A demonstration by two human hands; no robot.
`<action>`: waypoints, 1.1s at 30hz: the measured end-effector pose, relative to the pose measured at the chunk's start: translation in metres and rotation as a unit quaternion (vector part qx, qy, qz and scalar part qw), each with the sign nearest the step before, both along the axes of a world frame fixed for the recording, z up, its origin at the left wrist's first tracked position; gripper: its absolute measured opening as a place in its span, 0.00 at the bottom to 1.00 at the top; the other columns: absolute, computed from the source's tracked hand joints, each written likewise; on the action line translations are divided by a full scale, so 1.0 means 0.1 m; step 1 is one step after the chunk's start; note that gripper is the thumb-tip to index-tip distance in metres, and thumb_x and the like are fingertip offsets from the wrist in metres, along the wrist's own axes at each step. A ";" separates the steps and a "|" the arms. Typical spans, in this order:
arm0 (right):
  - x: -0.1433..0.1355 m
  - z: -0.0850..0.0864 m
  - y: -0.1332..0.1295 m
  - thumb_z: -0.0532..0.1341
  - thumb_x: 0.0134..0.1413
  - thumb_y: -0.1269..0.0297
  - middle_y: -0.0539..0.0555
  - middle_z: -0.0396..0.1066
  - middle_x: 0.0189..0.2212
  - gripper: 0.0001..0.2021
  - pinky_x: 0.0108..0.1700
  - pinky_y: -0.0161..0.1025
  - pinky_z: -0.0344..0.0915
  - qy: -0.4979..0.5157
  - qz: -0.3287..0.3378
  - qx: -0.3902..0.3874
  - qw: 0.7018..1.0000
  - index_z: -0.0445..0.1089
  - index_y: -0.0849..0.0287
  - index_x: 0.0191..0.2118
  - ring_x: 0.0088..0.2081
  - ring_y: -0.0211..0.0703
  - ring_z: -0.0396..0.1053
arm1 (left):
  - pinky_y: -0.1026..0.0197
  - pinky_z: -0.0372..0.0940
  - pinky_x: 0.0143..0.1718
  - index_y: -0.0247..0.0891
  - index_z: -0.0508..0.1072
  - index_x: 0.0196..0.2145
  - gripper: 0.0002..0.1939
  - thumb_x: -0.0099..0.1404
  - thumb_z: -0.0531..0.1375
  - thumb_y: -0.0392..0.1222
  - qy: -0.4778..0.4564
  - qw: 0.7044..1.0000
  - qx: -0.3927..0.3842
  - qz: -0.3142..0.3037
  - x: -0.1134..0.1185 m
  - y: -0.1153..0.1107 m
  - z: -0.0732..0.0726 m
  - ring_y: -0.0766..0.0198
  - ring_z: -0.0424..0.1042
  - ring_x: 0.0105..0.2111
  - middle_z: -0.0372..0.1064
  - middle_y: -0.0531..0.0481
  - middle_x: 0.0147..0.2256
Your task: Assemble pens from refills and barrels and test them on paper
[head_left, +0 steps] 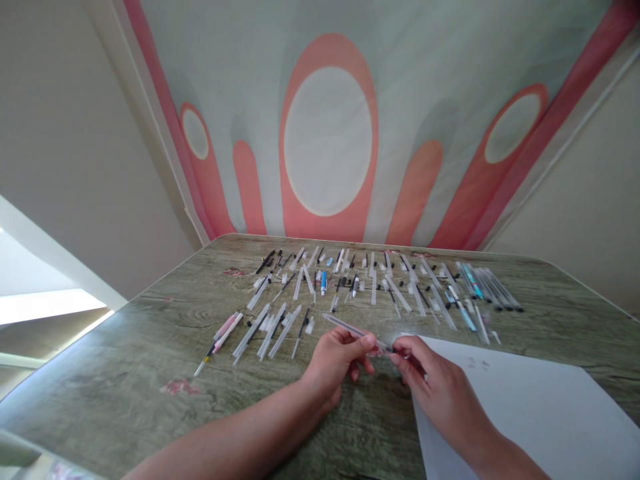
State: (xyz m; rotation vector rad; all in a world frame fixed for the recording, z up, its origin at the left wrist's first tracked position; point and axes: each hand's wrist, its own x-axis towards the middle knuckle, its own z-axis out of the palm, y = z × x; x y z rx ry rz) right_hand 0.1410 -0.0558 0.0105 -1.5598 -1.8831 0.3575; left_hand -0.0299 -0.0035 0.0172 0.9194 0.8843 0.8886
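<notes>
A clear pen barrel with a dark refill inside [345,325] is held slantwise above the table. My left hand [340,360] is closed around its middle, thumb and fingers pinching it. At the barrel's lower right end, my right hand [435,380] pinches a small dark piece, mostly hidden by the fingertips. A white sheet of paper [520,407] lies under and beside my right hand, with a few small faint marks near its upper edge.
Behind the hands, the wood-patterned table [125,400] bears rows of clear barrels [285,331], refills and caps. A pink pen [227,331] lies at left, a blue piece [323,283] mid-row, and grey pens [500,290] at right. A patterned sheet [260,87] hangs behind.
</notes>
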 end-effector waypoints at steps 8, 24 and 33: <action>0.01 -0.01 0.01 0.49 0.63 0.58 0.47 0.68 0.26 0.09 0.29 0.33 0.60 -0.017 0.019 0.002 1.000 0.64 0.52 0.40 0.24 0.37 0.68 | 0.71 0.47 0.13 0.30 0.69 0.31 0.17 0.52 0.65 0.47 -0.001 1.000 -0.003 0.005 -0.01 0.01 0.00 0.72 0.65 0.16 0.71 0.46 0.28; -0.07 0.07 0.00 0.46 0.63 0.55 0.47 0.68 0.22 0.13 0.28 0.33 0.61 0.069 0.033 -0.083 0.994 0.63 0.55 0.35 0.23 0.37 0.68 | 0.71 0.48 0.13 0.30 0.69 0.28 0.16 0.52 0.65 0.48 -0.011 1.000 -0.010 -0.003 -0.02 0.01 0.02 0.73 0.65 0.17 0.71 0.46 0.28; -0.03 0.06 -0.02 0.47 0.64 0.60 0.49 0.68 0.24 0.11 0.28 0.34 0.59 -0.064 0.031 0.011 0.997 0.64 0.55 0.36 0.25 0.39 0.68 | 0.70 0.47 0.13 0.30 0.70 0.28 0.16 0.51 0.66 0.48 -0.023 0.999 -0.027 -0.010 -0.01 0.00 0.01 0.74 0.64 0.16 0.72 0.45 0.30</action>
